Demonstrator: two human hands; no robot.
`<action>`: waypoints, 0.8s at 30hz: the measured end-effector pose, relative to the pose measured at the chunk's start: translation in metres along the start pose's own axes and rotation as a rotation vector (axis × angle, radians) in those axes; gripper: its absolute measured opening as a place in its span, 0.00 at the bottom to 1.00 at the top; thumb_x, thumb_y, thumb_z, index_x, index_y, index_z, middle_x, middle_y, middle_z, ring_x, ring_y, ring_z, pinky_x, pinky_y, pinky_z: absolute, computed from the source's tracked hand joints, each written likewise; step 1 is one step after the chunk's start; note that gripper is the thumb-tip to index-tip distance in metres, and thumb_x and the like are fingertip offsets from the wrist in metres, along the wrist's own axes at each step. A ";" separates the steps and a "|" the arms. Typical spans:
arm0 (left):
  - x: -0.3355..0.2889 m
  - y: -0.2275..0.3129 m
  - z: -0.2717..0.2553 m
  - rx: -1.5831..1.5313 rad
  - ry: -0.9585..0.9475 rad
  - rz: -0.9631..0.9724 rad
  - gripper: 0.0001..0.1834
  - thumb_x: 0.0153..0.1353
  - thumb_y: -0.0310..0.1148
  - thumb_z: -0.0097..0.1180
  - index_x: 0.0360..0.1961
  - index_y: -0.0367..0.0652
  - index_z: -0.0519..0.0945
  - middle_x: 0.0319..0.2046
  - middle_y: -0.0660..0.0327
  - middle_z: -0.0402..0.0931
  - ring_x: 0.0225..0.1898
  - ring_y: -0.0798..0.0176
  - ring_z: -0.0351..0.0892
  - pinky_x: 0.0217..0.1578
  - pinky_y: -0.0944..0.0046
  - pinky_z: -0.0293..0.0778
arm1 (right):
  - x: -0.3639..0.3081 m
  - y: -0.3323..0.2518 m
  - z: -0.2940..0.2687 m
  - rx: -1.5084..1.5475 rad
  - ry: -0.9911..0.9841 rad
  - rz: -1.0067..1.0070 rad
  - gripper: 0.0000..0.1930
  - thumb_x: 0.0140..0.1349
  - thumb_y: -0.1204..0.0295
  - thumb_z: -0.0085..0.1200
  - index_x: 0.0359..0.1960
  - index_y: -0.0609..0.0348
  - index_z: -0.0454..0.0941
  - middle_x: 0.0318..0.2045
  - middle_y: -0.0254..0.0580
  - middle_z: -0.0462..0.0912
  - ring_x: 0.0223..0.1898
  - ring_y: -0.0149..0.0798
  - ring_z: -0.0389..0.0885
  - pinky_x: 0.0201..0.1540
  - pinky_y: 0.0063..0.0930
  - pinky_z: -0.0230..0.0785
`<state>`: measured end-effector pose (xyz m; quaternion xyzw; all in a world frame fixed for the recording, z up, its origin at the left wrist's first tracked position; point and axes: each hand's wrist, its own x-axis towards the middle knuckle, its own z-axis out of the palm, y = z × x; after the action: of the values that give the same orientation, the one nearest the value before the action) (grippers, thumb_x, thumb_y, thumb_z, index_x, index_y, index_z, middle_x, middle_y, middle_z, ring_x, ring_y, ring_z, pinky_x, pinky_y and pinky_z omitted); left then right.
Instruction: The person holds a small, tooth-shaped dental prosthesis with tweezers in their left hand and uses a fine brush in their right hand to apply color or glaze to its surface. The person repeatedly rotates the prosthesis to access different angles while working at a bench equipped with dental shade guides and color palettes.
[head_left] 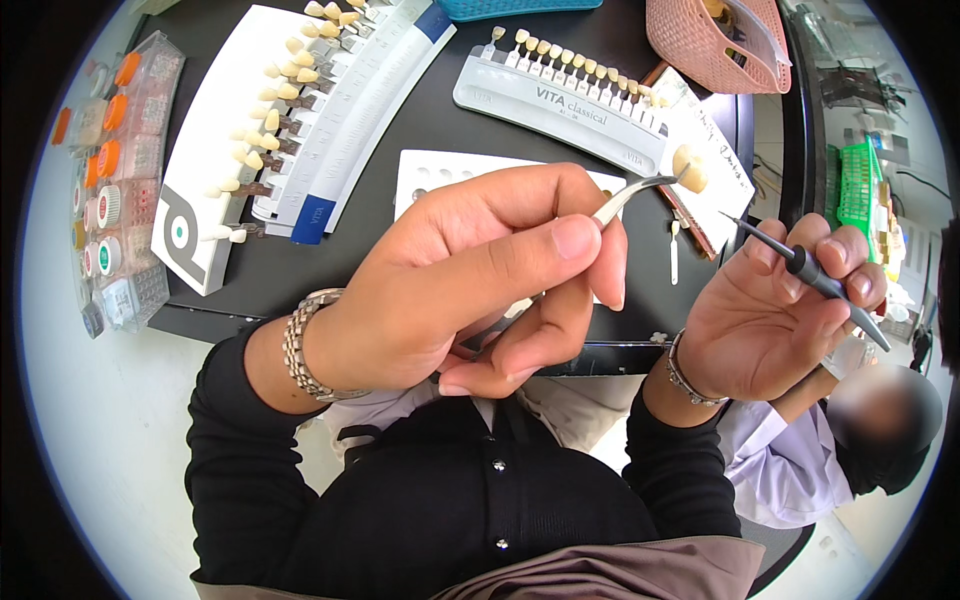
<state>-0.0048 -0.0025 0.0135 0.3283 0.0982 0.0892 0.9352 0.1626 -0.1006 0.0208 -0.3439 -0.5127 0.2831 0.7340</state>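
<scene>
My left hand [450, 270] is closed around curved metal tweezers [618, 200], thumb pressed on top. Their bent tips meet a yellowish tooth crown [690, 168], held up above the table. To its right, my right hand [765, 320] is turned partly palm up. Its fingers pinch a slim black-and-grey fine-tipped brush [820, 275]. The brush's thin point faces the crown but stays apart from it. Behind my left hand lies a white palette with round wells [425, 172], mostly covered by the hand.
Tooth shade guides stand on the black table: a tall one [340, 130] at left, a grey one [550, 105] at the back. A pink basket [690, 45] sits back right; stacked clear boxes [130, 190] stand far left. Another person [780, 455] is at lower right.
</scene>
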 end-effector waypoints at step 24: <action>0.000 0.000 0.000 -0.011 0.014 -0.010 0.13 0.61 0.38 0.35 0.27 0.38 0.62 0.06 0.63 0.59 0.04 0.78 0.51 0.04 0.80 0.49 | -0.001 0.000 0.003 -0.105 0.030 -0.013 0.05 0.58 0.76 0.39 0.37 0.57 0.61 0.37 0.42 0.64 0.36 0.30 0.65 0.37 0.23 0.61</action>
<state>-0.0046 -0.0023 0.0137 0.3219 0.1059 0.0874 0.9367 0.1596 -0.1006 0.0213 -0.3827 -0.5179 0.2459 0.7245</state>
